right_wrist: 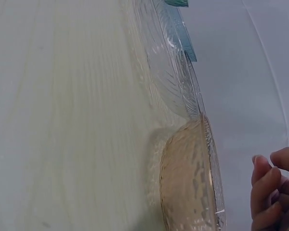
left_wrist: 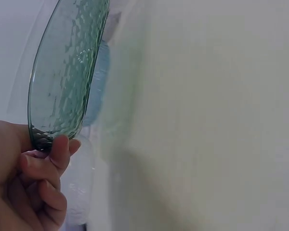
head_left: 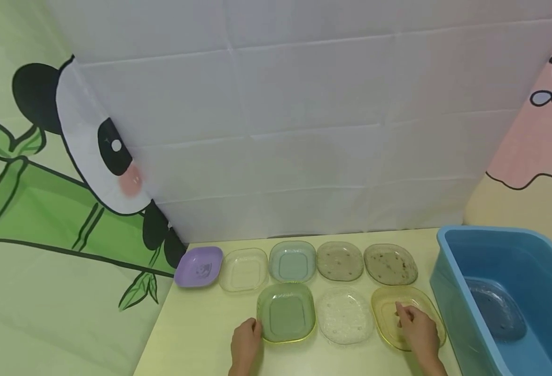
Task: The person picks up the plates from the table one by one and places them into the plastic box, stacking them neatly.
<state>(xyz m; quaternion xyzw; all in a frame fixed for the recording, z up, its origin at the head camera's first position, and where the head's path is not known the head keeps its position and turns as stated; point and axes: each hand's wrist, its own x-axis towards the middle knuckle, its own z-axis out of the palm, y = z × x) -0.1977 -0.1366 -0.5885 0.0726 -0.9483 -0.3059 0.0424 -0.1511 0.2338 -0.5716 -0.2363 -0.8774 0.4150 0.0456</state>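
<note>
My left hand [head_left: 246, 342] pinches the near left edge of a square green glass plate [head_left: 286, 313]. In the left wrist view, thumb and fingertips grip the rim of that green plate [left_wrist: 67, 72], close over the tabletop. My right hand [head_left: 417, 329] hovers over a yellow plate [head_left: 388, 334], its fingers loosely curled with nothing between them. The right wrist view shows those fingers [right_wrist: 265, 192] apart from the rim of the same plate [right_wrist: 185, 178], which looks amber there. A clear plate [head_left: 344, 316] lies between the green and yellow ones.
Behind runs a row of plates: purple [head_left: 199, 267], pale cream [head_left: 244, 270], light blue [head_left: 292, 261] and two greyish ones [head_left: 340, 261] [head_left: 390, 265]. A deep blue tub [head_left: 464, 303] at the right holds a dark clear plate [head_left: 496, 310]. A white cloth [head_left: 304, 130] hangs behind the table.
</note>
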